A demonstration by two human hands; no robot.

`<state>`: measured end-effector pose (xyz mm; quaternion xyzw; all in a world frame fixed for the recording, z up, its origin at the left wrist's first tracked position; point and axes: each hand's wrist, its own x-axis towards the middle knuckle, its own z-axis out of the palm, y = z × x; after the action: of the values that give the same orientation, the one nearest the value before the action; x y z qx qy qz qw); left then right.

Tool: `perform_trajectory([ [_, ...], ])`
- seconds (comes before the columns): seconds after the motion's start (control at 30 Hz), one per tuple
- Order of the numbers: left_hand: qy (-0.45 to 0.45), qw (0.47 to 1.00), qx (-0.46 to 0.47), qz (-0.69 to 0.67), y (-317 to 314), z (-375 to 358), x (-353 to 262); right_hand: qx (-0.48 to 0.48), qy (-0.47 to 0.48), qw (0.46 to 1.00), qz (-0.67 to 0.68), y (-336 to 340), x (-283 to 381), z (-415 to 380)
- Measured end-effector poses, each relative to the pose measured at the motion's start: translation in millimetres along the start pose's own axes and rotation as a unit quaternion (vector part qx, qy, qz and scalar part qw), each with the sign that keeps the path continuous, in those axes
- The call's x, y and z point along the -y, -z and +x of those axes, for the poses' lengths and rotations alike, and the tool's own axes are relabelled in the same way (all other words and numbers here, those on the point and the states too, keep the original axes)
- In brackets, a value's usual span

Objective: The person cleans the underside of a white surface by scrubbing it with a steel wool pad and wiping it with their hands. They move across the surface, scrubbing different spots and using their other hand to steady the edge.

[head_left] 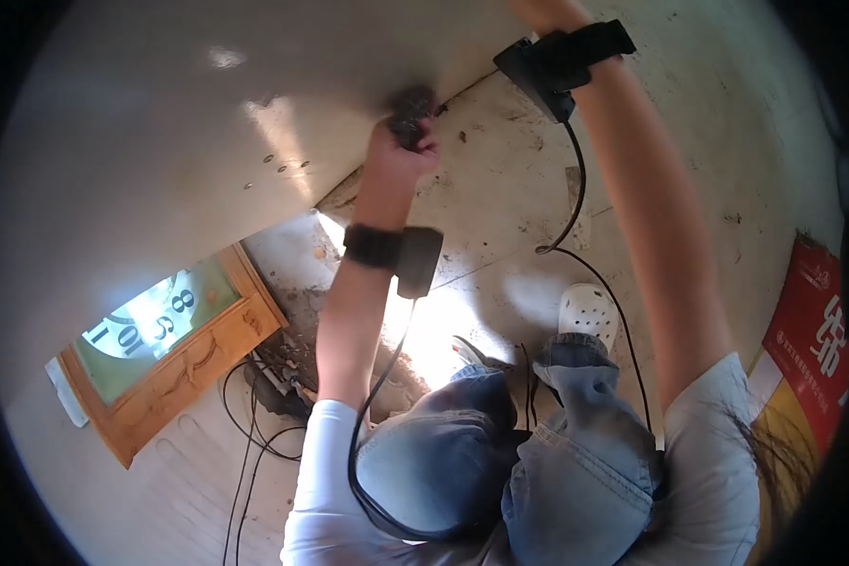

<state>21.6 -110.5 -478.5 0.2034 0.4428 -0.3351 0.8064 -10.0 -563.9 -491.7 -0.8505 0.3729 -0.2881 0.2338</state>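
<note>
My left hand (407,149) is closed around a dark, crumpled wad (411,108), blurred and too dark to name its material. The wad lies against the smooth, shiny panel (208,132), near its lower edge. My right arm (646,198) reaches past the top of the view, leaving the hand's fingers cut off. Black strapped devices sit on both wrists, the left one (420,262) and the right one (542,75), each trailing a cable.
A wooden-framed clock (184,344) stands at the left, above dark loose cables (255,424). A red printed sheet (807,330) is at the right. My knees (575,472) and a white clog (590,316) are below, over a stained floor (500,189).
</note>
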Motion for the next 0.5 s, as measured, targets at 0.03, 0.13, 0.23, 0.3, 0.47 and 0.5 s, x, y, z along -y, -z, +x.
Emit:
perform_trajectory([
  [0.03, -0.032, 0.999, 0.019, -0.008, 7.9, -0.4, -3.3, -0.001, 0.001, 1.0, 0.002, -2.8, 2.4, 0.0],
  [0.13, -0.079, 0.986, 0.136, -0.062, 1.6, -44.6, 8.4, -0.014, -0.006, 1.0, -0.016, 6.6, -7.9, 3.0],
  [0.23, -0.026, 0.994, 0.107, -0.018, -7.8, -47.8, -5.5, -0.011, -0.001, 1.0, -0.029, 12.1, -4.6, 3.7],
  [0.3, -0.085, 0.986, 0.081, 0.121, 11.3, -12.3, -2.7, -0.012, 0.001, 1.0, -0.025, 7.6, 0.5, 4.0],
  [0.47, -0.055, 0.992, 0.09, -0.074, -12.5, -55.6, 3.2, -0.021, -0.009, 0.999, -0.041, 14.9, -7.8, 2.5],
  [0.5, -0.03, 0.994, 0.084, -0.058, -9.7, -51.2, 2.9, -0.02, -0.006, 0.999, -0.045, 16.8, -6.2, 4.0],
])
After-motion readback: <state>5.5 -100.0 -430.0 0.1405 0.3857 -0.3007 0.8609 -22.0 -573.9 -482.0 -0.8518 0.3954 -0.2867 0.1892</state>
